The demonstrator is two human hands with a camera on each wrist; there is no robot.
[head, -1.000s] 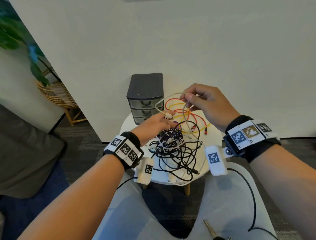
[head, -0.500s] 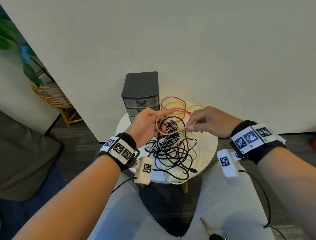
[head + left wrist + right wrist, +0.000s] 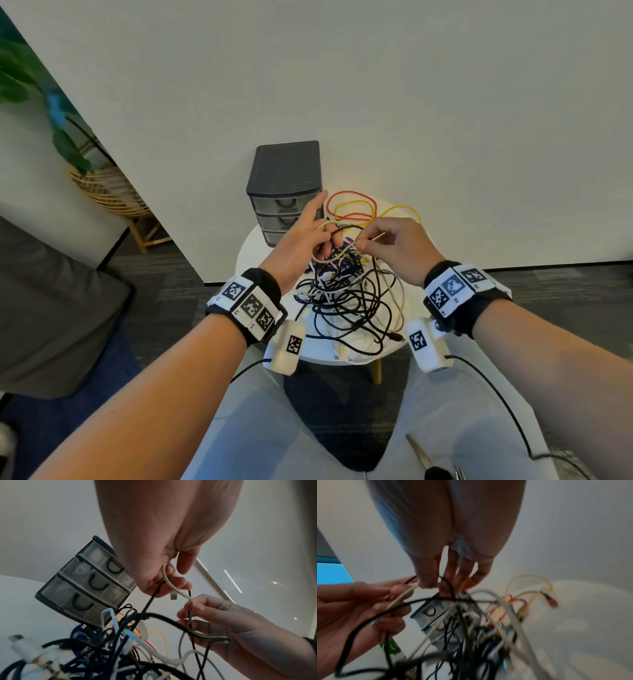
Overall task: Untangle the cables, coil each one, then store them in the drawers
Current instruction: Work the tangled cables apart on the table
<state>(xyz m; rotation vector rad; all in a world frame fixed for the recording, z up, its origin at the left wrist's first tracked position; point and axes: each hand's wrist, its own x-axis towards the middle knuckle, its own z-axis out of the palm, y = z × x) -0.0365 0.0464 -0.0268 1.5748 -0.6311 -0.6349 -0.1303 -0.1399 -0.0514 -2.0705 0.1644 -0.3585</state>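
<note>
A tangle of black and white cables (image 3: 349, 301) lies on a small round white table (image 3: 253, 253). A thin beige cable (image 3: 329, 261) loops round the curled fingers of my left hand (image 3: 325, 236), whose index finger points straight up. Its USB plug (image 3: 173, 596) hangs below those fingers, and a black cable (image 3: 150, 601) also runs through them. Just to the right, my right hand (image 3: 363, 244) pinches the same beige cable between thumb and forefinger. A dark three-drawer unit (image 3: 286, 171) stands behind with all drawers closed. Red (image 3: 352, 193) and yellow (image 3: 404, 207) cables lie beside it.
A white wall rises right behind the table. A plant in a wicker basket (image 3: 102, 192) and a grey cushion (image 3: 51, 308) are to the left. Scissors (image 3: 421, 455) lie on my lap, and my knees sit under the table's near edge.
My right hand came down from its raised position to the left hand's level. The beige cable now wraps a small loop round my left fingers, and the left index finger has straightened upward.
</note>
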